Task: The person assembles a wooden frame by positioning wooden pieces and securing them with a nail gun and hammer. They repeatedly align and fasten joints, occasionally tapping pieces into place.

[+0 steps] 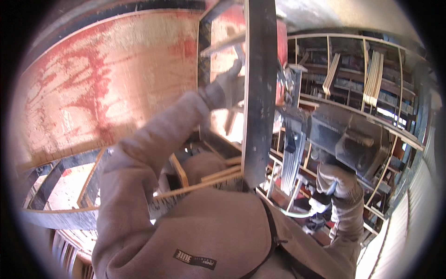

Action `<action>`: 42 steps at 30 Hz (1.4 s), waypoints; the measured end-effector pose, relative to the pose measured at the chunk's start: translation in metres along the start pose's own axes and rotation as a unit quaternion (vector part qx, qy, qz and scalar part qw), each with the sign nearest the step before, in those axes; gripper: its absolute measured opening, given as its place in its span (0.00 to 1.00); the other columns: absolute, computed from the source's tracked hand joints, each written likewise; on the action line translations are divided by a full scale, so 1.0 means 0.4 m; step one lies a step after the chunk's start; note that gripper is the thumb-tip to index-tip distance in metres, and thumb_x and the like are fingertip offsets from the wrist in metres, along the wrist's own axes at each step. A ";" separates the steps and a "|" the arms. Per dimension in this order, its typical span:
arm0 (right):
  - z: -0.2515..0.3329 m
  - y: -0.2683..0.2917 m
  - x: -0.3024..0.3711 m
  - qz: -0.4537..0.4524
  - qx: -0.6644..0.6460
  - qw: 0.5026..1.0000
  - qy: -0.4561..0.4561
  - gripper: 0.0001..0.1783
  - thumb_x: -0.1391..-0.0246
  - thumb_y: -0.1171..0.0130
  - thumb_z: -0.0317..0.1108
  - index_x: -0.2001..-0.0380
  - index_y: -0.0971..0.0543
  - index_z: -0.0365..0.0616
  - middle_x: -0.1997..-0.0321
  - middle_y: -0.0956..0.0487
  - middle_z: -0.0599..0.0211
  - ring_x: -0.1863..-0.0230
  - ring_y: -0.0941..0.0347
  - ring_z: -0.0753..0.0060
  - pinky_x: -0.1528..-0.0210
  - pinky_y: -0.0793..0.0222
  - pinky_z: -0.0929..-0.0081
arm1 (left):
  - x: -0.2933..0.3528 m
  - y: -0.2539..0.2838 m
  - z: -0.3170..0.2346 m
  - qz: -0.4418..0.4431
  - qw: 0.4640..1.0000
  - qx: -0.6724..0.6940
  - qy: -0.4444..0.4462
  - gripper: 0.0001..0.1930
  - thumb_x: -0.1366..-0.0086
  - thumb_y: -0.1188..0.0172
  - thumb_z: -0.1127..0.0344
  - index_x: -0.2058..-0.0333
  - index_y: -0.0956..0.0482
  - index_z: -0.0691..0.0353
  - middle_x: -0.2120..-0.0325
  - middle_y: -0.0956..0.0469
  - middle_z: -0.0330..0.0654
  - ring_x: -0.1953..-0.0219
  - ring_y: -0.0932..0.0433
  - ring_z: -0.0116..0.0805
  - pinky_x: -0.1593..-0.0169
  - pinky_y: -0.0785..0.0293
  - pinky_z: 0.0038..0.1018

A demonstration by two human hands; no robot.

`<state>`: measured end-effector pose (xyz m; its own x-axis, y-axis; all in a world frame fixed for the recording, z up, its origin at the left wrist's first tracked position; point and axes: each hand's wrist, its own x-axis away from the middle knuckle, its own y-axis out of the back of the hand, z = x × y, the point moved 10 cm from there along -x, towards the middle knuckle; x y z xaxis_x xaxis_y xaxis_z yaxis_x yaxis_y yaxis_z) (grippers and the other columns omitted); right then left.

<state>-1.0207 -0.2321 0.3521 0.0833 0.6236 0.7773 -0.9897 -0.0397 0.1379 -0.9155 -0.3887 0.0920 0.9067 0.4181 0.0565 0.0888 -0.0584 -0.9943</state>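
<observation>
A long black-faced board (259, 93) stands on edge in front of me, part of a wooden frame. My left hand (224, 88), in a dark glove, is at a wooden crosspiece (238, 91) on the board's left side. One digit points up along the board; the other fingers are mostly hidden and seem wrapped round the wood. On the right, my right hand (335, 179) is closed below the body of a black nail gun (346, 137). The gun's nose end lies close to the board's right face, and a silvery strip (291, 162) hangs beneath it.
A large red-stained panel (111, 79) fills the upper left. Curved wooden framework (60, 216) runs along the lower left, with loose wooden strips (223, 173) close to my body. A pale hose (297, 215) loops below the gun. Racks with bent wooden pieces (373, 79) stand at right.
</observation>
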 end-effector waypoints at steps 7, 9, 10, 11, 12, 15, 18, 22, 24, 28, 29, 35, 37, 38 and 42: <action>0.159 0.031 -0.077 0.006 -0.030 0.996 0.084 0.16 0.38 0.45 0.29 0.81 0.30 0.38 0.84 0.30 0.61 0.85 0.31 0.63 0.79 0.29 0.68 | -0.084 -0.114 -0.207 0.065 0.964 0.200 -0.161 0.45 0.34 0.50 0.26 0.39 0.30 0.65 0.46 0.22 0.55 0.46 0.20 0.50 0.41 0.22 0.44; 0.207 0.031 -0.110 0.021 -0.039 0.993 0.106 0.16 0.37 0.46 0.29 0.80 0.30 0.38 0.85 0.32 0.63 0.84 0.31 0.64 0.79 0.29 0.67 | -0.114 -0.130 -0.229 0.040 0.959 0.192 -0.204 0.40 0.32 0.49 0.30 0.40 0.27 0.62 0.49 0.20 0.55 0.47 0.19 0.52 0.42 0.20 0.45; 0.232 0.027 -0.128 0.033 -0.036 0.992 0.115 0.16 0.36 0.47 0.29 0.79 0.30 0.38 0.85 0.33 0.65 0.84 0.31 0.65 0.79 0.29 0.67 | -0.117 -0.144 -0.240 0.059 0.948 0.212 -0.230 0.36 0.30 0.49 0.33 0.40 0.26 0.60 0.49 0.20 0.55 0.47 0.19 0.54 0.44 0.18 0.45; 0.259 0.019 -0.143 0.048 -0.037 0.990 0.129 0.15 0.36 0.47 0.29 0.78 0.30 0.37 0.85 0.35 0.66 0.84 0.31 0.66 0.79 0.29 0.67 | -0.134 -0.138 -0.229 0.040 0.931 0.288 -0.219 0.33 0.28 0.50 0.35 0.40 0.26 0.58 0.50 0.19 0.54 0.48 0.18 0.56 0.45 0.17 0.45; 0.270 0.017 -0.161 0.050 -0.026 0.992 0.112 0.16 0.35 0.49 0.29 0.78 0.30 0.37 0.85 0.35 0.66 0.84 0.32 0.66 0.79 0.28 0.67 | -0.126 -0.138 -0.236 0.043 0.932 0.257 -0.253 0.31 0.27 0.49 0.38 0.42 0.25 0.59 0.51 0.19 0.54 0.51 0.17 0.54 0.44 0.17 0.45; 0.303 0.025 -0.209 0.032 -0.064 0.995 0.073 0.17 0.32 0.53 0.30 0.78 0.30 0.39 0.84 0.37 0.68 0.83 0.32 0.68 0.77 0.27 0.67 | -0.132 -0.149 -0.228 0.084 0.925 0.283 -0.240 0.30 0.27 0.51 0.37 0.45 0.22 0.59 0.55 0.17 0.50 0.55 0.16 0.49 0.50 0.15 0.39; 0.332 0.001 -0.254 0.087 -0.012 0.994 0.070 0.19 0.30 0.55 0.31 0.79 0.30 0.42 0.83 0.37 0.68 0.81 0.31 0.67 0.76 0.25 0.66 | -0.126 -0.154 -0.230 0.105 0.925 0.282 -0.232 0.30 0.27 0.52 0.36 0.49 0.20 0.59 0.60 0.15 0.47 0.60 0.15 0.42 0.59 0.15 0.33; 0.358 -0.008 -0.293 0.151 -0.025 0.983 0.099 0.19 0.29 0.56 0.32 0.77 0.29 0.39 0.79 0.35 0.67 0.78 0.29 0.65 0.73 0.21 0.61 | -0.127 -0.156 -0.214 0.071 0.940 0.275 -0.190 0.30 0.27 0.51 0.36 0.51 0.18 0.58 0.63 0.14 0.43 0.65 0.14 0.35 0.64 0.15 0.28; 0.360 0.006 -0.306 0.142 -0.013 0.984 0.103 0.19 0.28 0.57 0.32 0.75 0.27 0.36 0.78 0.36 0.67 0.76 0.28 0.64 0.72 0.21 0.59 | -0.121 -0.156 -0.221 0.059 0.936 0.277 -0.208 0.29 0.27 0.50 0.37 0.51 0.18 0.58 0.63 0.14 0.43 0.65 0.14 0.35 0.64 0.15 0.28; 0.363 0.021 -0.322 0.142 -0.039 0.986 0.078 0.20 0.28 0.58 0.32 0.76 0.28 0.38 0.79 0.34 0.67 0.77 0.27 0.64 0.69 0.19 0.59 | -0.110 -0.157 -0.231 0.051 0.934 0.260 -0.239 0.20 0.23 0.51 0.48 0.49 0.21 0.57 0.59 0.17 0.39 0.58 0.16 0.33 0.53 0.15 0.27; 0.360 0.015 -0.326 0.155 -0.032 0.985 0.063 0.20 0.28 0.58 0.33 0.77 0.29 0.38 0.79 0.35 0.67 0.77 0.27 0.64 0.69 0.18 0.59 | -0.107 -0.154 -0.234 0.050 0.936 0.245 -0.247 0.19 0.22 0.50 0.50 0.50 0.21 0.57 0.59 0.17 0.39 0.58 0.16 0.32 0.51 0.16 0.27; 0.365 -0.017 -0.347 0.205 -0.025 0.978 0.025 0.20 0.29 0.58 0.32 0.78 0.29 0.42 0.82 0.30 0.63 0.80 0.26 0.62 0.70 0.21 0.63 | -0.113 -0.161 -0.237 0.124 0.932 0.234 -0.246 0.14 0.22 0.49 0.56 0.52 0.21 0.60 0.60 0.18 0.39 0.57 0.17 0.30 0.48 0.17 0.27; 0.368 -0.022 -0.344 0.217 -0.020 0.975 0.034 0.17 0.29 0.58 0.32 0.74 0.27 0.39 0.83 0.31 0.65 0.80 0.26 0.63 0.72 0.22 0.63 | -0.122 -0.142 -0.232 0.085 0.938 0.226 -0.247 0.14 0.23 0.49 0.57 0.53 0.21 0.60 0.61 0.18 0.39 0.58 0.17 0.30 0.52 0.16 0.26; 0.361 -0.010 -0.348 0.192 -0.026 0.981 0.023 0.18 0.29 0.58 0.32 0.74 0.27 0.39 0.82 0.33 0.66 0.80 0.26 0.63 0.72 0.21 0.61 | -0.122 -0.143 -0.233 0.085 0.936 0.233 -0.251 0.14 0.22 0.49 0.57 0.53 0.21 0.60 0.61 0.18 0.39 0.58 0.17 0.31 0.53 0.16 0.25; 0.355 0.035 -0.345 0.125 -0.074 0.989 0.011 0.19 0.29 0.59 0.33 0.64 0.25 0.27 0.80 0.35 0.70 0.77 0.25 0.65 0.70 0.18 0.58 | -0.121 -0.151 -0.231 0.068 0.940 0.228 -0.247 0.16 0.22 0.50 0.54 0.53 0.20 0.59 0.61 0.18 0.39 0.59 0.17 0.30 0.56 0.16 0.24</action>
<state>-1.0293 -0.4295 0.3340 -0.1677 0.6260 0.7616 -0.9853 -0.0812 -0.1502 -0.9265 -0.4891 0.1577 0.5855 0.8106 -0.0110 -0.3014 0.2051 -0.9312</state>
